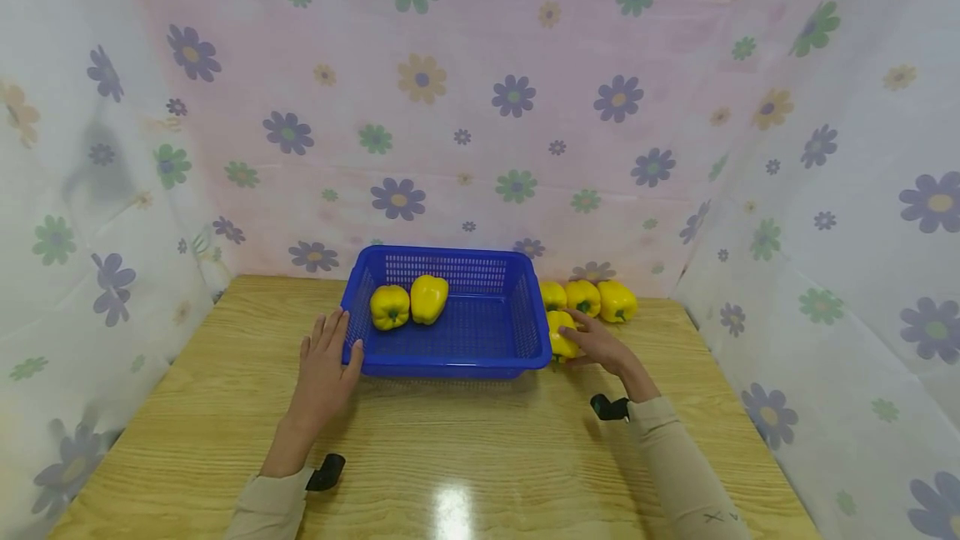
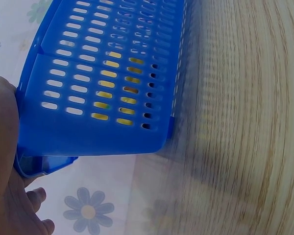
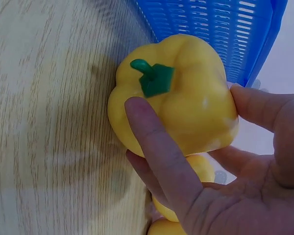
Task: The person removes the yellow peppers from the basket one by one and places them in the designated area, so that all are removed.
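Observation:
My right hand [image 1: 602,348] grips a yellow bell pepper [image 3: 181,98] at the right side of the blue basket [image 1: 450,372], fingers and thumb spread around it. Its green stem faces the camera in the right wrist view, and the pepper sits low by the wooden tabletop. Along the basket's left front corner lies my left hand [image 1: 326,365], fingers fairly straight and thumb at the front rim. Inside the basket, toward its left, are a bell pepper [image 1: 390,307] and a second bell pepper [image 1: 429,300]. Through the slots in the left wrist view, yellow shows.
Behind the gripped pepper, a row of yellow bell peppers stands right of the basket: one by its wall [image 1: 553,296], a middle pepper [image 1: 583,297] and an outer pepper [image 1: 618,302]. A flowered cloth [image 1: 465,157] hangs behind and at both sides of the wooden table [image 1: 450,457].

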A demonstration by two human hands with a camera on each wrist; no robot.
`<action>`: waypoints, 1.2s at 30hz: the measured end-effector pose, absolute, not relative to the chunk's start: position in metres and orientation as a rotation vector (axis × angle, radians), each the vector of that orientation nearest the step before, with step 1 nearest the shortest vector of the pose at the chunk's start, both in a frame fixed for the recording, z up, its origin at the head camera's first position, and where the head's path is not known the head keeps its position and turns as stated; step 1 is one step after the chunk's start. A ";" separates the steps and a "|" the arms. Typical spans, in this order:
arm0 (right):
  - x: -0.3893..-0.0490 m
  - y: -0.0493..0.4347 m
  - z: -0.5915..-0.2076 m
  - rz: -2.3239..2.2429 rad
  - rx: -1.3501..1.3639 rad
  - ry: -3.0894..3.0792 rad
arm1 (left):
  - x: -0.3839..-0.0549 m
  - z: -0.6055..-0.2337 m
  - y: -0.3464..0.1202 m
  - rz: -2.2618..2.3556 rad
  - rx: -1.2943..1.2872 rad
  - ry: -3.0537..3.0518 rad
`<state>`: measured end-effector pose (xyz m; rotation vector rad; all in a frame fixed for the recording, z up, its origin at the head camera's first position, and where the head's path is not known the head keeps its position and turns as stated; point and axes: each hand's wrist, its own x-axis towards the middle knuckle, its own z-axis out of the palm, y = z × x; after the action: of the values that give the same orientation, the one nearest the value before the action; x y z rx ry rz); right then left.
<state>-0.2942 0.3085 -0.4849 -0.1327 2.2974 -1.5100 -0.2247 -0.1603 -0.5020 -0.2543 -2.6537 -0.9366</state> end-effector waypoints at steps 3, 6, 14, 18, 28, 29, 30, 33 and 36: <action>-0.291 0.306 -0.482 -1.484 -0.111 2.321 | -0.225 -0.503 -0.160 -0.932 -0.255 -2.647; -0.290 0.305 -0.481 -1.460 -0.105 2.341 | -0.225 -0.504 -0.160 -0.937 -0.254 -2.641; -0.291 0.305 -0.482 -1.463 -0.094 2.338 | -0.224 -0.504 -0.160 -0.942 -0.247 -2.645; -0.291 0.307 -0.483 -1.475 -0.101 2.332 | -0.225 -0.503 -0.159 -0.941 -0.245 -2.647; -0.284 0.307 -0.471 -1.458 -0.092 2.366 | -0.226 -0.504 -0.159 -0.940 -0.252 -2.643; -0.282 0.306 -0.468 -1.447 -0.089 2.379 | -0.226 -0.504 -0.159 -0.941 -0.251 -2.644; -0.280 0.306 -0.465 -1.438 -0.089 2.393 | -0.225 -0.504 -0.159 -0.943 -0.250 -2.644; -0.275 0.304 -0.455 -1.398 -0.091 2.445 | -0.225 -0.504 -0.159 -0.943 -0.249 -2.646; -0.269 0.302 -0.444 -1.359 -0.097 2.493 | -0.225 -0.503 -0.159 -0.937 -0.251 -2.648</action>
<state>-0.2686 0.3018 -0.4444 -0.0969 2.4934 -1.3589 -0.2251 -0.1594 -0.5033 -0.2515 -2.6475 -0.9373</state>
